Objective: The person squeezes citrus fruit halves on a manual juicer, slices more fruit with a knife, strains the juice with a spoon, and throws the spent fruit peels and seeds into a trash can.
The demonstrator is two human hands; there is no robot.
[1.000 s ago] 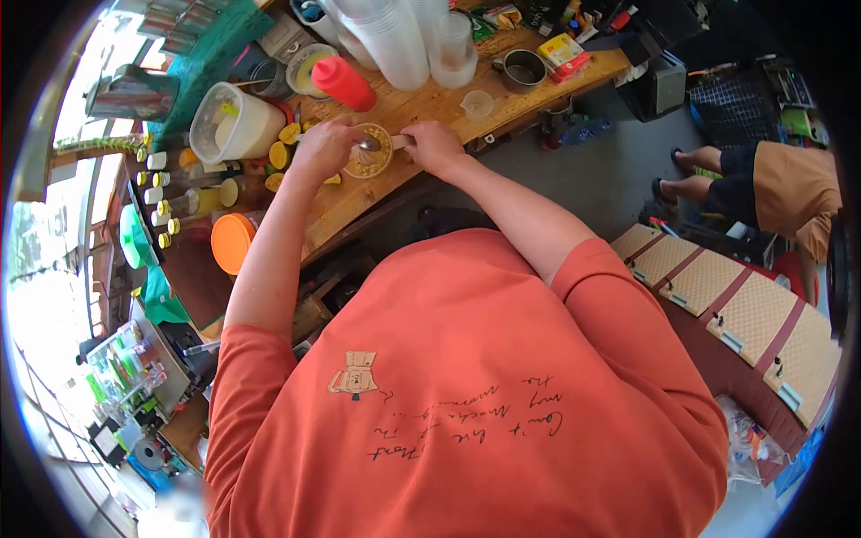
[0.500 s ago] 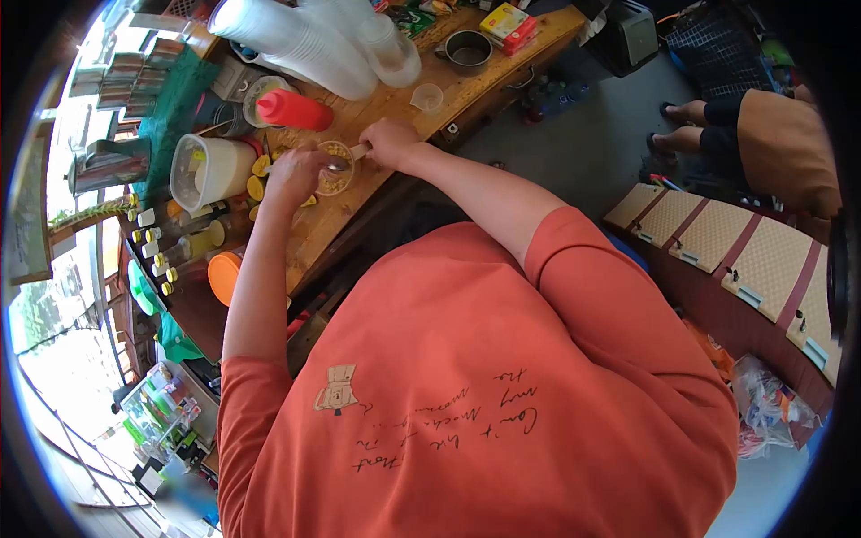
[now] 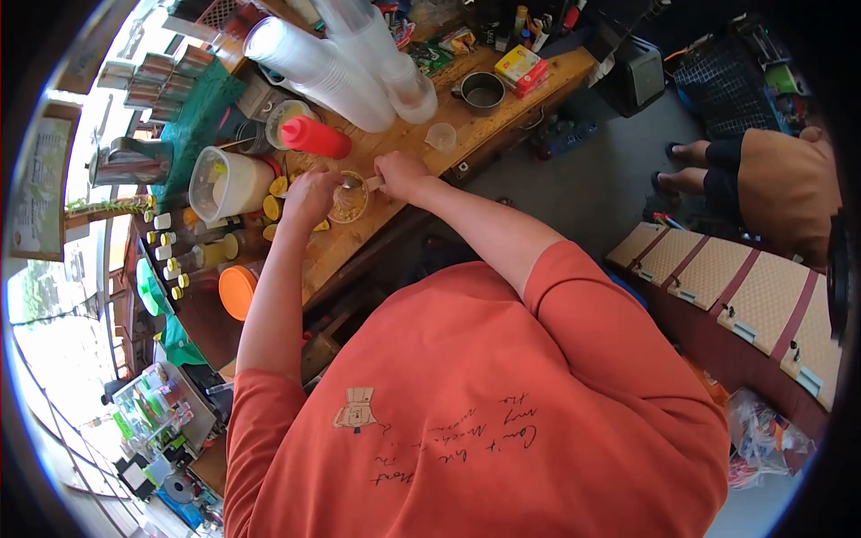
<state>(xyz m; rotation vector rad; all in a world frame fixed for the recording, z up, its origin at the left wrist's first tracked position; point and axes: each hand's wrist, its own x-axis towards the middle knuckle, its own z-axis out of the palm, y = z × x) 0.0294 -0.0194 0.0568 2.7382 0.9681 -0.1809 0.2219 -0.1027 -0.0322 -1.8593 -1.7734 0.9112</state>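
Note:
A small round handled strainer (image 3: 348, 208) with a pale rim sits at the wooden counter's edge, with yellow bits inside. My right hand (image 3: 401, 176) is closed round its short pale handle (image 3: 373, 184). From the other side, my left hand (image 3: 310, 195) grips a metal spoon (image 3: 350, 182), its bowl inside the strainer's rim. The spoon's handle is mostly covered by my fingers. Just beyond my hands lies a red squeeze bottle (image 3: 316, 138). A small clear cup (image 3: 440, 136) stands past my right hand.
Stacked clear plastic cups (image 3: 336, 85), a metal pot (image 3: 482, 91) and a yellow-red box (image 3: 521, 70) occupy the counter (image 3: 395, 213). On the left are a white tub (image 3: 231, 184), bottles and an orange lid (image 3: 238, 292). Another person (image 3: 780, 193) stands at right, near padded-top cabinets (image 3: 708, 269).
The whole view has shifted, so the counter appears lower and further right. The spoon now sits nearer the handle side of the strainer. Both hands keep their grips.

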